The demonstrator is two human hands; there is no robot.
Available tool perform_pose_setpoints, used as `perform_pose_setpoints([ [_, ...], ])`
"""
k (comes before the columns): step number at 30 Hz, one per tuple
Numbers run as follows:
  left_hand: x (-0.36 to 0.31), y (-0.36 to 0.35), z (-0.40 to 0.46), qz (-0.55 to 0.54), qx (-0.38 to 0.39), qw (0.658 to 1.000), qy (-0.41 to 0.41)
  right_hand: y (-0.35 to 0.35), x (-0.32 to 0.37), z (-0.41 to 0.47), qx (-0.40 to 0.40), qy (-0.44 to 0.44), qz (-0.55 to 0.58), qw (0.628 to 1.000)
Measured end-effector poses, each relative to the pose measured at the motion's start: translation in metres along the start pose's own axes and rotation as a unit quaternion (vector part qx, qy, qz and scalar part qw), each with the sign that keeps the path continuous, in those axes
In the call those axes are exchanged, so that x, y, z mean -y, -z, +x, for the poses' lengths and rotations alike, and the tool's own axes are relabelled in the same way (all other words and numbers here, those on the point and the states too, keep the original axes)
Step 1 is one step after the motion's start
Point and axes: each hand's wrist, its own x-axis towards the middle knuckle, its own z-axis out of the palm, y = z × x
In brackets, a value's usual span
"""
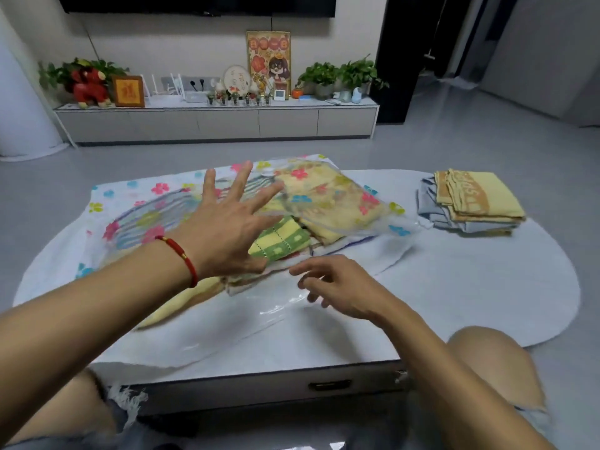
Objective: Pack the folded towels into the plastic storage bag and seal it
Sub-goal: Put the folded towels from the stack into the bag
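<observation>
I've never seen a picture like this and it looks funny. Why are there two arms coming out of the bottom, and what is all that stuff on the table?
The camera sits on a person's head, looking forward and down, so you see their own arms and bare knees. There is only this one picture.

The left hand, with a red string bracelet, is spread wide open above a clear plastic storage bag printed with coloured flowers. The right hand has its fingers curled at the bag's clear open end; whether it pinches the plastic is hard to tell.

Inside the bag are folded towels: a striped one, a yellow one, and a green and yellow towel at the mouth. To the right on the white table waits a stack of folded towels, not packed yet.
</observation>
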Motion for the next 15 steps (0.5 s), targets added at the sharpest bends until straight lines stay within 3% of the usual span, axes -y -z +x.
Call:
perform_pose_setpoints([
  [5, -0.033, -0.006, 0.053, -0.037, 0.042, 0.998, -0.03, 0.127, -0.068, -0.025, -0.19, -0.047, -0.004, 0.981],
  [10, -0.047, -0.024, 0.082, -0.07, 0.062, 0.995, -0.031, 0.223, -0.158, -0.02, -0.382, -0.095, -0.091, 0.915],
  [13, -0.043, -0.041, 0.094, -0.069, 0.035, 0.996, -0.033, 0.269, -0.204, -0.004, -0.43, -0.14, -0.159, 0.878],
  [15, -0.04, -0.05, 0.104, -0.049, -0.014, 0.998, -0.043, 0.293, -0.228, 0.013, -0.413, -0.181, -0.203, 0.869],
])
